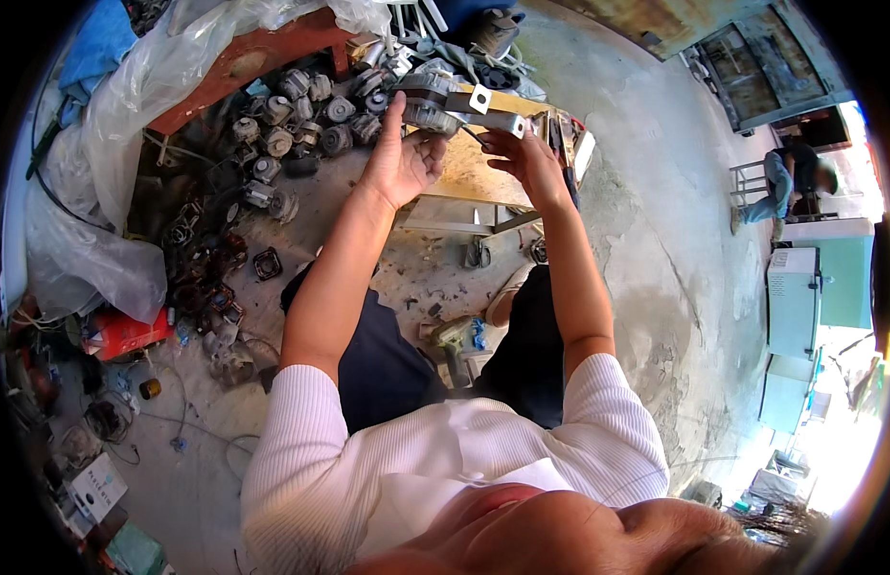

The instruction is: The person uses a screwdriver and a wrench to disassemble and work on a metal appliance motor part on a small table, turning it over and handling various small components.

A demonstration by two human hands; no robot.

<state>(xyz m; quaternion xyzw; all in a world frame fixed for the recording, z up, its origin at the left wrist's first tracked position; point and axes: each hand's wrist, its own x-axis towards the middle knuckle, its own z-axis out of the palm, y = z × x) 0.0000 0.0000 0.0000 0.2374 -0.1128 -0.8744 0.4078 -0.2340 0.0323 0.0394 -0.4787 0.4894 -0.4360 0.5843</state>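
Note:
My left hand supports a round grey metal motor over the far end of a low wooden bench, thumb up along its near side and fingers curled beneath. Out to the right of the motor sticks a silver metal bracket, with a pale square tab with a hole standing beside it. The fingers of my right hand close on the bracket's right end. A thin dark rod or cable slants from the motor toward my right fingertips; I cannot tell whether they touch it.
The wooden bench top lies under my hands. Many used motors are heaped on the floor to the left, near plastic sheeting. Between my feet lies a greenish power tool. Another person sits far right, by pale cabinets.

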